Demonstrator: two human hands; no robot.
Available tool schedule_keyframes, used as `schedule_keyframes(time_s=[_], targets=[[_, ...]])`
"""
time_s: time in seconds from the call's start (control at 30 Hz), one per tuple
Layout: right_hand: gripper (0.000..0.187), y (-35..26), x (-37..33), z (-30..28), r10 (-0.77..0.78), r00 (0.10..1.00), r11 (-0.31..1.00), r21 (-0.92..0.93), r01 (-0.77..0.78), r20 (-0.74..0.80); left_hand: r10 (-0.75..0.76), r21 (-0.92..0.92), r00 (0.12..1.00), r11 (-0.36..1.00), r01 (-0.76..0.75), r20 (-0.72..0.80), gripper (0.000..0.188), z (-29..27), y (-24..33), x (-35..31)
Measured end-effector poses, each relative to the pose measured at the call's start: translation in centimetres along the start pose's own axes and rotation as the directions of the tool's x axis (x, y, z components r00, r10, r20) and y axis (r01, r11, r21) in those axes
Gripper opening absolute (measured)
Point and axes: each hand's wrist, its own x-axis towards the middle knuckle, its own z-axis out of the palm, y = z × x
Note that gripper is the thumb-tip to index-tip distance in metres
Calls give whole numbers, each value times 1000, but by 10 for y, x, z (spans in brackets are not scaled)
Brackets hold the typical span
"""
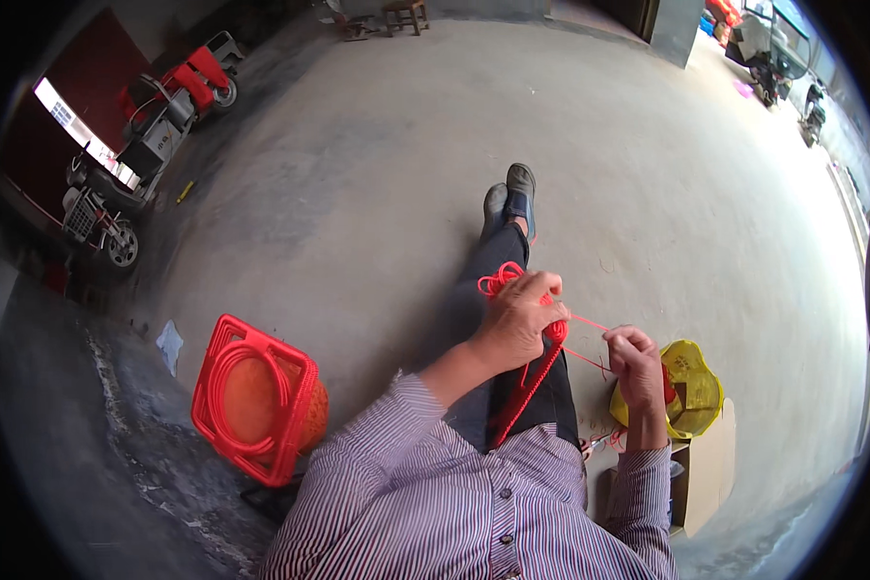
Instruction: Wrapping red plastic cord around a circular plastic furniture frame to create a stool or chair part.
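Note:
Over my lap, my left hand (522, 319) is closed round a bundle of red cord (499, 279), its loops sticking out past the fingers. From the bundle a thicker braided red cord (530, 396) slants down to my shirt front. To the right, my right hand (633, 360) pinches a thin red strand (588, 323) that runs across from the bundle. A second thin strand passes just below, between the two hands. What lies inside my left fist is mostly hidden.
Left of me stands a red plastic frame (290, 472) with coiled red cord (224, 372) and an orange round container (316, 411). On my right are a yellow basket (710, 387), a cardboard box (713, 474) and scissors (590, 447). Tricycles (155, 135) are parked far left.

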Motion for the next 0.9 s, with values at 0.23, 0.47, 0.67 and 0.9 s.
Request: schedule_keyframes(time_s=[0.23,0.47,0.67,0.9], targets=[[37,41,43,22,-133,981,686,-702,191,138,-494,231,765,869,437,414,41,38,-22,-12],[17,10,15,11,-311,929,930,-268,253,-202,-189,-42,982,981,190,26,19,36,-22,-35],[34,-36,-50,45,-447,848,816,517,257,284,-517,-504,779,597,625,354,25,53,-30,-66],[35,-44,-136,121,-11,817,878,397,-268,576,-561,-537,737,516,668,377,19,47,-7,-57]])
